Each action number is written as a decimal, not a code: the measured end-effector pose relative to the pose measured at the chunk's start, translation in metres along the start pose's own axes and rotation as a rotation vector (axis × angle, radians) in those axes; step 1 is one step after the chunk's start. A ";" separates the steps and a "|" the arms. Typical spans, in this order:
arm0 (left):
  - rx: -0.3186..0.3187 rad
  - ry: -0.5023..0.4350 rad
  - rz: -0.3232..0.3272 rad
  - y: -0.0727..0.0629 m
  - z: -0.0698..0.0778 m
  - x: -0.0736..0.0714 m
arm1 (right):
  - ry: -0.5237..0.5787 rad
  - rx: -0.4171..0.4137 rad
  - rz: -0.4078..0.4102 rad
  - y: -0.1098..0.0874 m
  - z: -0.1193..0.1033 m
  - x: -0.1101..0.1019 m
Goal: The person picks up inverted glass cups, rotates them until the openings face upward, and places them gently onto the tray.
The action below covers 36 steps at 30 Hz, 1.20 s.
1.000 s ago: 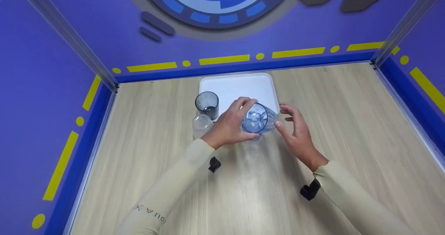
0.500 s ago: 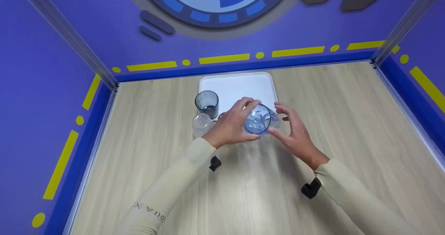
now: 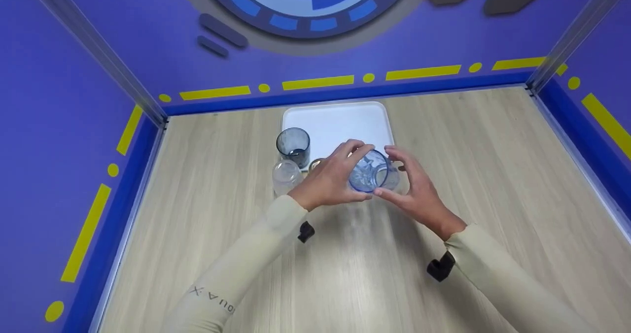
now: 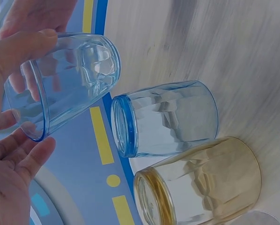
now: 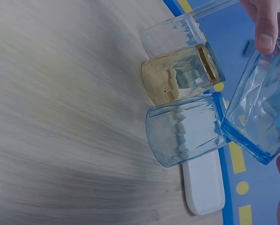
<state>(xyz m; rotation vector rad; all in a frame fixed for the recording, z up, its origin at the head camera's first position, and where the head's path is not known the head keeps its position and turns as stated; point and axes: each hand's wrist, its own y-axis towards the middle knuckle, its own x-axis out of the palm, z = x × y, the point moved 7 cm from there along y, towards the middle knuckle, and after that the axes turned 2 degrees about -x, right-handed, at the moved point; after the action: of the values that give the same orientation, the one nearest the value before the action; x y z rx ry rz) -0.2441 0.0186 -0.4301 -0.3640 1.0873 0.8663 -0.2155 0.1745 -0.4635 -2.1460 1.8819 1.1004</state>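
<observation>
My left hand (image 3: 328, 178) grips a blue drinking glass (image 4: 79, 84) near its rim and holds it tilted above the table. The glass's open end faces up toward the head camera. My right hand (image 3: 419, 190) curves round the right side of that glass, its thumb and fingertips at the wall. Under it a second blue glass (image 4: 168, 119) stands upside down on the table. Beside that one is an upside-down amber glass (image 5: 180, 75), mostly hidden by my left hand in the head view. Whether the two blue glasses touch, I cannot tell.
Left of my left hand stands an upside-down clear glass (image 3: 287, 175). Behind it a dark grey glass (image 3: 293, 148) has its mouth up, by the left edge of a white tray (image 3: 345, 118). Blue panels (image 3: 315, 67) enclose the wooden tabletop (image 3: 473, 150).
My right hand has moved left and closed in on the held glass, its thumb now at the near side. The glass has shifted slightly right and toward me, turning more upright.
</observation>
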 end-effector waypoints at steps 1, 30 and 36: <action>0.004 -0.002 -0.001 0.000 0.000 0.000 | -0.010 -0.003 -0.004 0.000 0.000 0.000; 0.103 0.018 -0.008 0.002 0.009 0.001 | -0.036 0.036 -0.031 -0.003 0.001 0.001; 0.090 0.009 -0.018 0.001 0.010 0.001 | -0.033 0.021 -0.030 -0.004 0.001 0.000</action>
<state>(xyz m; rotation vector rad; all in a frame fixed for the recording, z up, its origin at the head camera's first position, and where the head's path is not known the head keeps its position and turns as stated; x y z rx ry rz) -0.2387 0.0265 -0.4261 -0.3029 1.1256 0.7973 -0.2122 0.1757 -0.4657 -2.1239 1.8336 1.0981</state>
